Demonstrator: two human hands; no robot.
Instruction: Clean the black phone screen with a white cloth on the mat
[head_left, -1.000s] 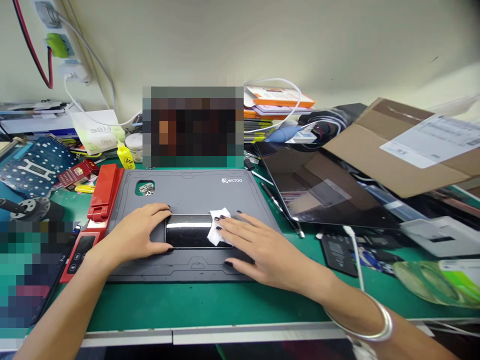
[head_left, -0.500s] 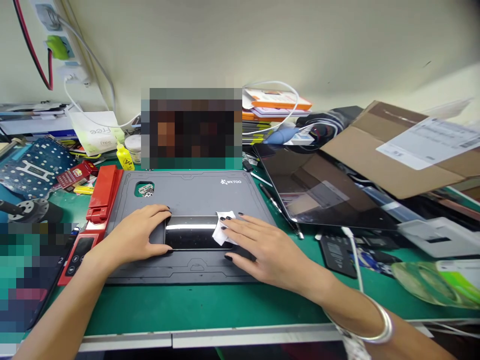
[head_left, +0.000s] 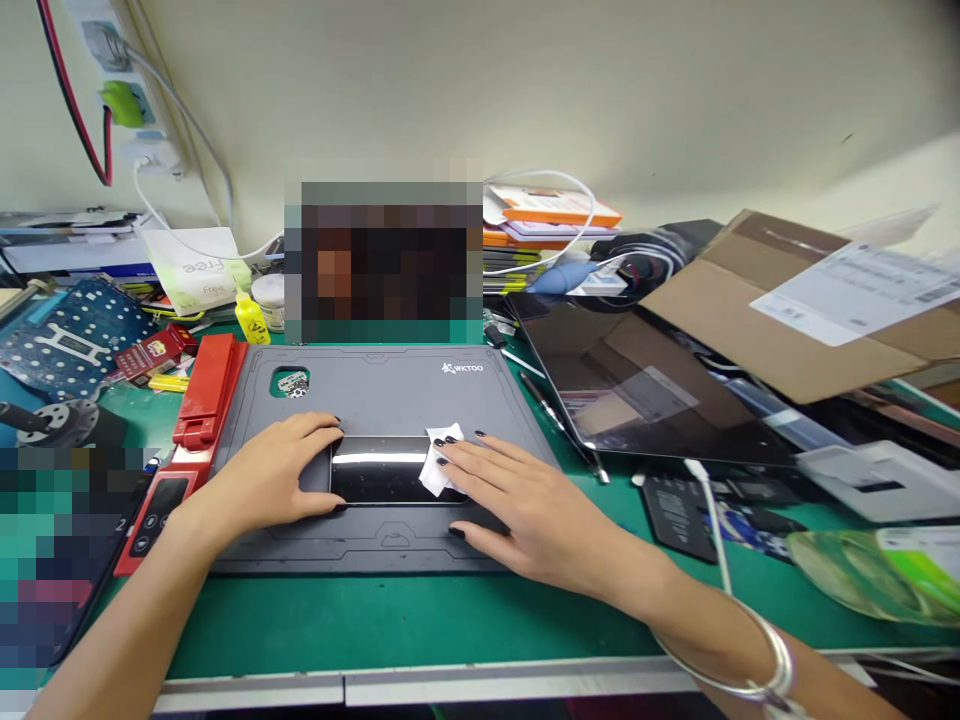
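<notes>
A phone with a glossy black screen lies sideways on a grey work mat. My left hand grips the phone's left end, thumb at the near edge and fingers at the far edge. Under the outstretched fingertips of my right hand is a folded white wipe, pressed against the right part of the screen. My right thumb rests lower, by the near edge. The right end of the phone is hidden under the wipe and hand.
Left of the mat stands a red device with a small display. A large dark glossy screen and an open cardboard box crowd the right. A yellow bottle stands behind the mat, and a pen-like tool lies beside it.
The wipe and my right fingertips have shifted slightly left along the screen. My left hand keeps its grip on the phone. The whole view has dropped a little.
</notes>
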